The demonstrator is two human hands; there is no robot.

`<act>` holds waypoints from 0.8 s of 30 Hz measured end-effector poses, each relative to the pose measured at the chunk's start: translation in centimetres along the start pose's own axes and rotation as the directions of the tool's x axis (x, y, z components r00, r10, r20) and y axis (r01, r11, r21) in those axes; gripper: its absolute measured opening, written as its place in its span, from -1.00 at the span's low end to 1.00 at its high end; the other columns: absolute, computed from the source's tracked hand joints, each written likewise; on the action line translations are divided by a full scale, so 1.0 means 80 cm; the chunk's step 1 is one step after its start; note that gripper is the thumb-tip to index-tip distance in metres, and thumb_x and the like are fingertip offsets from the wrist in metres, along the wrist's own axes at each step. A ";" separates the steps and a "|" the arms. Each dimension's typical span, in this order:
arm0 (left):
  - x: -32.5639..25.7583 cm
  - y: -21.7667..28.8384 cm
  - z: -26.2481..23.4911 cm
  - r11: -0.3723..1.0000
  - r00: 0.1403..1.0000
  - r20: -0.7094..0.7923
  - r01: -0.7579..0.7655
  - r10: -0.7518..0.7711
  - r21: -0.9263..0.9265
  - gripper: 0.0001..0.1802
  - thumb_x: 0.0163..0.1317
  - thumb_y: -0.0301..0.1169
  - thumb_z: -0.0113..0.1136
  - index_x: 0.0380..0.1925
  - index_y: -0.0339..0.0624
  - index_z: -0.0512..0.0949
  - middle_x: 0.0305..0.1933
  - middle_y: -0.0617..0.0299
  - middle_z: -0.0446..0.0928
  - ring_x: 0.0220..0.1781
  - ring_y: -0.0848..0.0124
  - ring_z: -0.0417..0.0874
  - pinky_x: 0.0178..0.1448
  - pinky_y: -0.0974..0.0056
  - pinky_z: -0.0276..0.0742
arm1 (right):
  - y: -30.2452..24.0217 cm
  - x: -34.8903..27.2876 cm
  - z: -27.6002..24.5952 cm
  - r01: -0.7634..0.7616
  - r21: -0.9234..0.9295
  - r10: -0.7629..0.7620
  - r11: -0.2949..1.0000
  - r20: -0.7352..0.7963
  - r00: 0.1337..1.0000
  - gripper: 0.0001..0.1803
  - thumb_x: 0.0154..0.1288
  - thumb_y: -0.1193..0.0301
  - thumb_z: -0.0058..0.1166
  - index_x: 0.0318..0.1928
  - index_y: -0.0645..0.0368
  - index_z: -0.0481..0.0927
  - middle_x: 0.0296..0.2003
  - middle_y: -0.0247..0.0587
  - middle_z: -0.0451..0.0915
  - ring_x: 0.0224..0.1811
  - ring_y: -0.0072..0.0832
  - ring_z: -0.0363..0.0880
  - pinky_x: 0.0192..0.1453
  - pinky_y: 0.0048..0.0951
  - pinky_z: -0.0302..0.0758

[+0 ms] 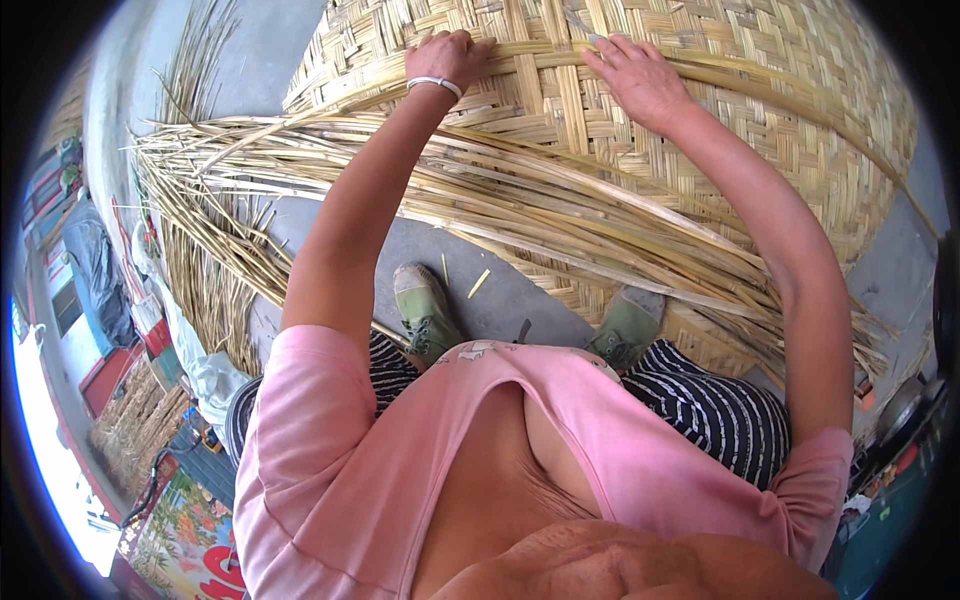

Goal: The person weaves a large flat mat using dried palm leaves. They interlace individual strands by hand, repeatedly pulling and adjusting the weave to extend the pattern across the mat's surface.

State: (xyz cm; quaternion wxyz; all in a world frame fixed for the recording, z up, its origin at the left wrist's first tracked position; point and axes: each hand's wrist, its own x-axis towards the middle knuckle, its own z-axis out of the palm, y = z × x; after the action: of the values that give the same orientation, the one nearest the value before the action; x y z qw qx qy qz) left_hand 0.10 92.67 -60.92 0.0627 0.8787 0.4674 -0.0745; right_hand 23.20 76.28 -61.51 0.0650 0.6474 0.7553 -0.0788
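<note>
Left hand (447,58) closes its grip on a bamboo strip (530,50), right hand (640,80) presses flat beside it, atop the largely woven mat (700,130); loose strips (480,190) below both hands remain unwoven.

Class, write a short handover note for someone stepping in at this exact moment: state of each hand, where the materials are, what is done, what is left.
Left hand: fingers curled, pressing a long bamboo strip onto the woven mat.
Right hand: flat on the same strip, further along it.
Materials: loose strips bundle lies across the mat's near edge, fanning out to the left; feet in green shoes rest beside it.
Done: most of the mat is woven.
Left: near-edge strips are still loose, not worked in.
</note>
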 end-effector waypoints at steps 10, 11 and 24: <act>-0.046 0.012 -0.028 0.931 0.951 -0.047 -0.286 0.304 0.226 -0.56 0.30 0.07 0.11 -0.05 0.01 0.60 0.04 0.20 0.55 0.16 0.32 0.52 0.32 0.03 0.32 | -0.016 0.006 -0.021 0.013 -0.010 -0.012 1.000 0.071 0.997 -0.40 0.39 0.51 -0.17 0.43 -0.01 0.25 0.44 -0.21 0.24 0.52 -0.26 0.11 0.53 -0.14 0.10; -0.062 0.010 -0.024 0.905 0.916 -0.079 -0.369 0.392 0.211 -0.58 0.30 0.05 0.12 -0.07 0.01 0.59 0.02 0.22 0.55 0.16 0.33 0.52 0.31 0.05 0.34 | -0.016 0.003 -0.026 0.022 -0.024 -0.020 0.999 0.074 0.997 -0.41 0.39 0.50 -0.17 0.43 -0.01 0.25 0.43 -0.20 0.24 0.52 -0.25 0.12 0.53 -0.14 0.11; -0.203 -0.061 -0.021 0.917 0.887 0.239 -0.395 0.395 -0.049 -0.44 0.36 0.11 -0.04 0.16 -0.02 0.51 0.24 0.15 0.44 0.30 0.19 0.44 0.32 0.04 0.33 | -0.006 -0.006 -0.024 0.015 -0.035 -0.012 0.999 0.097 0.995 -0.32 0.34 0.46 -0.03 0.47 -0.01 0.19 0.45 -0.16 0.21 0.51 -0.22 0.12 0.51 -0.12 0.14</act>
State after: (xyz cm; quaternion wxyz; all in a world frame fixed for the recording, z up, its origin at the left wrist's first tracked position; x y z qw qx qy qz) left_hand -12.82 82.48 -56.40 0.1333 0.9394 0.2675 -0.1680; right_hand 22.80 76.17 -59.54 0.1124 0.6364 0.7570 -0.0968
